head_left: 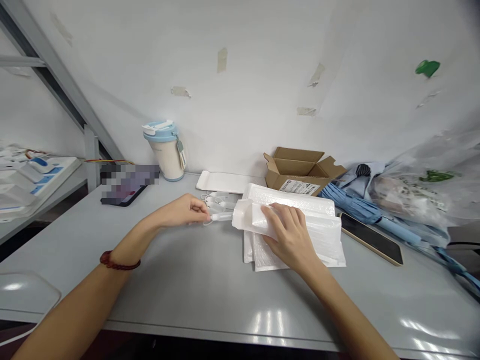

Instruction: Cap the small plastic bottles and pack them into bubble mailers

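Note:
My left hand (pixel 189 210) pinches the end of a slim white stick-like item (pixel 222 216), whose other end lies at the mouth of a white bubble mailer (pixel 243 215). My right hand (pixel 288 232) grips that mailer from above, its thumb and fingers on the folded flap. Beneath it, more white bubble mailers (pixel 262 252) are stacked on the grey table (pixel 187 285). Behind the left fingertips lie several similar small white items (pixel 219 200) with thin cords. What is inside the held mailer is hidden.
At the back stand a cream and blue tumbler (pixel 165 152), a flat white box (pixel 228 182) and an open cardboard box (pixel 296 170). A phone (pixel 371 239), blue folded umbrella (pixel 348 202) and plastic bag (pixel 420 185) lie right. A pixelated dark object (pixel 127 185) lies left.

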### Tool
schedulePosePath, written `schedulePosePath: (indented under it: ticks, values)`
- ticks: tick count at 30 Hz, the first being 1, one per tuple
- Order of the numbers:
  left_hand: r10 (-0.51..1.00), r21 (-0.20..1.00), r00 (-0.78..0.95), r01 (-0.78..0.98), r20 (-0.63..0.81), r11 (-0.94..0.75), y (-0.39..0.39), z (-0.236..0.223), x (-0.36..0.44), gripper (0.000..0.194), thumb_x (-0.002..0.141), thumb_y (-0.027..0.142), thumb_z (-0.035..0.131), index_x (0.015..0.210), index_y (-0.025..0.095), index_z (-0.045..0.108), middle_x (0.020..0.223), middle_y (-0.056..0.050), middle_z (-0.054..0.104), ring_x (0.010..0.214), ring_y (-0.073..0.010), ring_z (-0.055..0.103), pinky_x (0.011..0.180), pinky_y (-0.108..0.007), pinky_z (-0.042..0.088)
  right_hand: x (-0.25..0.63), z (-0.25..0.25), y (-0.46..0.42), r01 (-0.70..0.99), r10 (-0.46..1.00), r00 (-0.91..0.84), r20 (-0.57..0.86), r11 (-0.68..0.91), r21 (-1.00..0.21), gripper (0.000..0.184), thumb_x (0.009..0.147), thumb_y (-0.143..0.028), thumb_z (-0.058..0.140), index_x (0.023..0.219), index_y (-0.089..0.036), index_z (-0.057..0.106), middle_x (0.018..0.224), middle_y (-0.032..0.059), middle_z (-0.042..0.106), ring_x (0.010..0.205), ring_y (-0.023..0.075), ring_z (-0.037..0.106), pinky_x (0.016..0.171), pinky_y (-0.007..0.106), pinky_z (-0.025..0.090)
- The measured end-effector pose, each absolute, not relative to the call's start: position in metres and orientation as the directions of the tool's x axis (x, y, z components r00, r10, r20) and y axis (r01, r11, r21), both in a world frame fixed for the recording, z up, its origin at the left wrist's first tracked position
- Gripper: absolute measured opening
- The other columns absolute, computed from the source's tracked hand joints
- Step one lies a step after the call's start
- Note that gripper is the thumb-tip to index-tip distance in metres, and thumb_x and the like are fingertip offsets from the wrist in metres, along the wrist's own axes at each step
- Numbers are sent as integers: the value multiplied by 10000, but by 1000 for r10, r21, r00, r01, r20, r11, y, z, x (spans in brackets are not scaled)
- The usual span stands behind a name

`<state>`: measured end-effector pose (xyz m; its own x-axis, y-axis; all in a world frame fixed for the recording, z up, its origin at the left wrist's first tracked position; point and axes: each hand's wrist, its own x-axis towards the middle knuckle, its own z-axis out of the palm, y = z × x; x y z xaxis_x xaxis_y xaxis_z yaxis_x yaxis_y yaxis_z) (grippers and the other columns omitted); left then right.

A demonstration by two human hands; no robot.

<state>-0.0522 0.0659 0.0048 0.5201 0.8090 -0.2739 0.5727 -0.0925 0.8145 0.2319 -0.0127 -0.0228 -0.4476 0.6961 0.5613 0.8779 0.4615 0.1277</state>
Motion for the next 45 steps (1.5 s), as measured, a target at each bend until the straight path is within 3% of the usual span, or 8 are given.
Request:
schedulePosePath:
  ticks: [10,14,24,27,30,35,40,45]
  values:
    - [870,944,484,321,-95,-76,67,11,-63,173,715,307,684,612,173,649,505,38,488,497,-75,401,511,-195,350,232,-23,-13,882,711,-442,547,456,120,501,731,-106,571,1225,-108,490,1144,187,543,1035,317,473,876,485,396]
    - [849,933,514,351,-127,-73,61,11,-52,181,705,315,693,604,169,659,517,30,515,498,-78,416,479,-188,349,228,-25,-14,867,691,-462,556,485,119,496,739,-109,568,1228,-107,487,1143,183,544,1036,311,472,875,484,398]
    - [909,939,417,303,26,-166,28,-8,-4,206,775,338,630,866,193,744,573,0,641,506,-116,507,480,-222,401,215,-26,-23,831,676,-514,529,545,111,489,754,-116,555,1235,-119,469,1125,161,558,1031,295,481,874,466,397]
    - [975,884,120,411,189,-222,46,-16,-16,234,793,360,596,877,176,713,779,-39,701,620,-147,563,589,-266,458,221,-24,-21,857,682,-469,561,506,102,466,760,-108,550,1220,-121,476,1111,165,564,1019,297,489,859,461,400]
    - [937,676,117,664,329,-320,68,-28,-24,245,802,346,556,882,177,715,905,-62,695,809,-208,569,738,-331,462,225,-24,-19,872,684,-440,582,481,94,460,765,-114,552,1219,-114,477,1103,172,566,1006,300,497,842,456,404]
    - [944,539,179,784,279,-308,89,-41,-18,299,793,342,541,942,168,732,896,-89,656,945,-278,522,808,-387,443,225,-25,-17,873,691,-434,578,481,79,452,771,-122,552,1217,-104,484,1104,182,563,1026,307,491,843,461,402]
    - [939,584,210,740,273,-335,90,-42,-11,227,780,323,551,807,183,728,850,-79,643,874,-253,537,774,-368,447,225,-25,-17,873,694,-436,573,480,84,461,768,-130,558,1223,-101,488,1117,183,556,1028,308,484,852,464,401]
    - [940,706,231,620,253,-342,81,-29,-11,243,831,339,510,861,164,675,820,-50,669,703,-163,576,634,-266,475,227,-25,-16,880,702,-425,572,468,80,462,765,-128,555,1222,-100,491,1118,186,554,1033,311,482,855,465,398]
